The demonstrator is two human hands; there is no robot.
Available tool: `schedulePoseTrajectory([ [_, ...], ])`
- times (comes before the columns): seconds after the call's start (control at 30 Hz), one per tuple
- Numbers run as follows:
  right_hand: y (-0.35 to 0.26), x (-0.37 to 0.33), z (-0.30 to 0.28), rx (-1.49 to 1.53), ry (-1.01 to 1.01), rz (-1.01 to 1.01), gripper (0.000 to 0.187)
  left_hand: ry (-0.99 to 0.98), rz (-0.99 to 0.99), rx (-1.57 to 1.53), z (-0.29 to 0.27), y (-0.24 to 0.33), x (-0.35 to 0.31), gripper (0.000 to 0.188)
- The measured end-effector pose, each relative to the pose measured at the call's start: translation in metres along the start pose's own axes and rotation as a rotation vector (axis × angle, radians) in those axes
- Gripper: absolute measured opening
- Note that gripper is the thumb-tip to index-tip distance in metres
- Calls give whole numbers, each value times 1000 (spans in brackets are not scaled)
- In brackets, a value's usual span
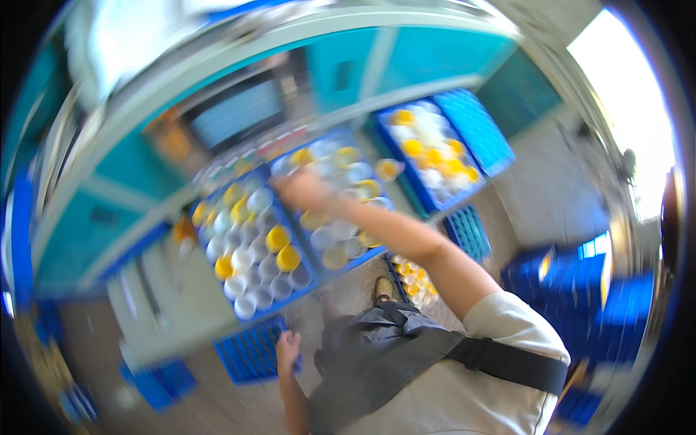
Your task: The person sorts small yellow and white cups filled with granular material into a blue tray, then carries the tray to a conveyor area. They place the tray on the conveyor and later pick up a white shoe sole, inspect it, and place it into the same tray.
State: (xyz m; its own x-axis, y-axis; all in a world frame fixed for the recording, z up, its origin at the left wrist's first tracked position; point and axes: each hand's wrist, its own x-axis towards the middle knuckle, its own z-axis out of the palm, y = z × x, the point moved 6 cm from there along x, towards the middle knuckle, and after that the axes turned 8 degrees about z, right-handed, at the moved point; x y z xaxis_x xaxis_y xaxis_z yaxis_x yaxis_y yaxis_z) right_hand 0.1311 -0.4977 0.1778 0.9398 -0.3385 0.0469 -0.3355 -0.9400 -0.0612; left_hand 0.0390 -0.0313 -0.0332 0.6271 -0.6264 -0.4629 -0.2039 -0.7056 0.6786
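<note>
My right arm stretches across the worktable, and my right hand is over the far left part of a blue crate of white and yellow round cups. Motion smears its fingers, so I cannot make out whether it holds a cup. To its left is another blue crate filled with upright cups, some yellow, most whitish. My left hand hangs low by my body, fingers curled and nothing visible in them, near an empty-looking blue crate below the table edge.
At the right stands another blue crate of white and yellow pieces, beside a light-blue crate. One loose cup sits between crates. A screen is set in the teal machine behind. Blue crates are stacked at right.
</note>
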Motion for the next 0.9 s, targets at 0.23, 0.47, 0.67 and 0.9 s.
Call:
schedulePoseTrajectory([
  [0.23, 34, -348, 69, 200, 238, 519, 29, -662, 505, 453, 80, 78, 147, 40],
  [0.47, -18, -824, 149, 443, -303, 1692, 21, -996, 783, 499, 315, 193, 141, 42],
  [0.67, -143, -1107, 117, 474, 88, 2337, 39, -1188, 1340, 1144, 567, 277, -24, 40],
  [0.9, -266, -1255, 87, 747, 725, 2684, 44, -1776, 1041, 703, 820, 266, -340, 31],
])
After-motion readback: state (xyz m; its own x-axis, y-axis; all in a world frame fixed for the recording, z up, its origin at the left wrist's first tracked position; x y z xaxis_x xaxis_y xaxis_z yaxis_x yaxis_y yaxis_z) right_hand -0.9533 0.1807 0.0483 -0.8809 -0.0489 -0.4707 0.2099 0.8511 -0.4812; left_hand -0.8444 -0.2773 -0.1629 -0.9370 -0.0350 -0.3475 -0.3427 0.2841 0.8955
